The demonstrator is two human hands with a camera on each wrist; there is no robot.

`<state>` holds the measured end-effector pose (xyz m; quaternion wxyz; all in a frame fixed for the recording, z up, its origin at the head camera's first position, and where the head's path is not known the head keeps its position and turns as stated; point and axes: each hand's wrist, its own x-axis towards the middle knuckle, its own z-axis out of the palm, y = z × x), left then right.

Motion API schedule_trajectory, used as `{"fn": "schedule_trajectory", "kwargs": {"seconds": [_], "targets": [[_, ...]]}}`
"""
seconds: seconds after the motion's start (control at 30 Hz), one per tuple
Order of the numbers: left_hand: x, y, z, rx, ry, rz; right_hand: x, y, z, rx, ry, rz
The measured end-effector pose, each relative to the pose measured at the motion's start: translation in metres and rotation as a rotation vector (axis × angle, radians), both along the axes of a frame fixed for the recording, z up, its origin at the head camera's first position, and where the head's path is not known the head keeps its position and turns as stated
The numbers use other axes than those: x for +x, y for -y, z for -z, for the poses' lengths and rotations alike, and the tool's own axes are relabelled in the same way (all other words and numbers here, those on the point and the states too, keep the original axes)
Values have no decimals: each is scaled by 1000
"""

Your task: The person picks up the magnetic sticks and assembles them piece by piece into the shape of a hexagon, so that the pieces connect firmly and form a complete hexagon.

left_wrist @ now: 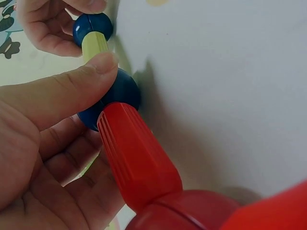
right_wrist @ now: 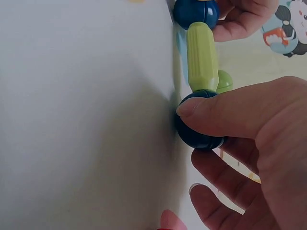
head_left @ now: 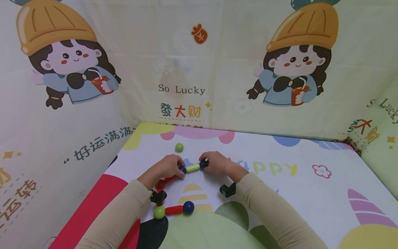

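My left hand [head_left: 169, 166] pinches a dark blue ball [left_wrist: 127, 93] between thumb and fingers. A red rod [left_wrist: 139, 153] runs from that ball to a dark red ball [head_left: 160, 184]. On the other side a light green rod [right_wrist: 202, 57] joins it to a second blue ball [right_wrist: 194, 120], which my right hand [head_left: 216, 163] pinches with thumb and fingers. Nearer me, a green ball [head_left: 159, 212], a red rod [head_left: 174, 210] and a blue ball [head_left: 188, 207] lie joined in line. The part linking the dark red ball to the green ball is mostly hidden by the left wrist.
A loose green ball [head_left: 179, 147] lies beyond the left hand. Black wrist devices show at the left cuff [head_left: 158, 197] and right cuff [head_left: 228, 190]. The patterned tabletop [head_left: 298, 193] meets a printed cloth wall [head_left: 230, 103] at the back.
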<state>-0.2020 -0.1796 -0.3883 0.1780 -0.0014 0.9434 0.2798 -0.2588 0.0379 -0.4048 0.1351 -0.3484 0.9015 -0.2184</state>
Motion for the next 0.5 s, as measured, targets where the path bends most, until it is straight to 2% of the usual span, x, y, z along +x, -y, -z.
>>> {"fn": "schedule_trajectory", "kwargs": {"seconds": [0.3, 0.5], "targets": [[-1, -1, 0, -10, 2, 3, 3, -2, -2, -2, 24, 14], [0, -2, 1, -23, -18, 21, 5, -17, -11, -13, 16, 76]]}}
